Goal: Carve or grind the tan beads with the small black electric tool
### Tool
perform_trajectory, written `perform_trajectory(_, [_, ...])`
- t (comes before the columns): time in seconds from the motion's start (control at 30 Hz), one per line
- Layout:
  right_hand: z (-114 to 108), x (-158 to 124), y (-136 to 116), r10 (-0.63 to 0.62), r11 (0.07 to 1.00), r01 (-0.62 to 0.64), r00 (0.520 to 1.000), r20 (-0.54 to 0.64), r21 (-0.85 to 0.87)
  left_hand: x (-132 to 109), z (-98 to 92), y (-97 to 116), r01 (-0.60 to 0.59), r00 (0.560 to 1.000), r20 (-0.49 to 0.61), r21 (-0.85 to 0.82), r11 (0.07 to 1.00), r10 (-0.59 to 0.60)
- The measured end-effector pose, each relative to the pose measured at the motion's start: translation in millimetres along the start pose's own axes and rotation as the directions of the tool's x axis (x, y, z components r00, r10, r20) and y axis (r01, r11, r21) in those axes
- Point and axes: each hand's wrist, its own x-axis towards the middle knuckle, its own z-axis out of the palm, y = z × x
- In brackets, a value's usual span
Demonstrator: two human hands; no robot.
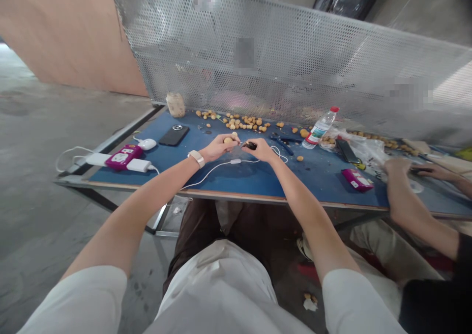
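My left hand [218, 148], with a light-coloured band on its wrist, is closed around a small round tan fruit [227, 140] that looks like a longan. Close beside it, my right hand [260, 150] grips a small black-handled tool [251, 145]. Its thin metal tip points left at the fruit; whether they touch I cannot tell. Behind both hands lies a loose row of similar tan fruits [245, 123]. Blue-handled pliers [285, 142] rest just right of my right hand. A white cable [214, 167] runs across the blue tabletop [243, 181] below my hands.
On the left are a black phone [174, 135], a white mouse-shaped object [147, 144], a magenta packet [124, 157] and a jar [175, 104]. To the right stand a water bottle [320, 129] and another magenta packet [357, 180]. A co-worker's arm [409, 201] reaches in. A perforated metal panel [295, 59] closes the back.
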Motion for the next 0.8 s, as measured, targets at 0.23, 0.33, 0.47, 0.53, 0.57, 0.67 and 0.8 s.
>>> perform_trajectory(0.23, [4.6, -0.1, -1.6, -0.005, 1.000, 0.005, 1.000, 0.015, -0.031, -1.2, 1.6, 2.1, 0.002, 1.000, 0.000, 0.014, 1.000, -0.002])
perform_trajectory(0.33, [3.3, -0.9, -3.1, -0.020, 0.998, 0.021, 1.000, 0.015, -0.056, -0.6, 0.7, 2.6, -0.002, 1.000, -0.007, 0.000, 1.000, 0.002])
perform_trajectory(0.47, [-0.1, -2.2, -6.9, -0.019, 0.998, 0.021, 0.999, 0.039, -0.052, -0.1, -0.5, 2.7, 0.004, 1.000, 0.005, 0.021, 1.000, -0.005])
perform_trajectory(0.53, [-1.3, -2.4, -8.7, -0.037, 0.998, 0.040, 0.998, 0.044, -0.054, 0.4, -0.9, 2.7, 0.010, 1.000, 0.013, 0.034, 0.999, -0.010])
perform_trajectory(0.57, [-1.6, -2.2, -9.3, -0.051, 0.997, 0.054, 0.998, 0.045, -0.058, 0.7, -1.1, 2.7, 0.013, 1.000, 0.012, 0.039, 0.999, -0.014])
perform_trajectory(0.67, [-1.9, -1.7, -9.8, -0.085, 0.994, 0.088, 0.995, 0.044, -0.069, 2.1, -2.1, 3.0, 0.013, 1.000, -0.012, 0.043, 0.999, -0.012])
perform_trajectory(0.8, [-1.6, -1.8, -8.9, -0.088, 0.994, 0.091, 0.995, 0.040, -0.058, 2.9, -3.6, 3.5, -0.017, 1.000, -0.025, 0.019, 1.000, 0.017])
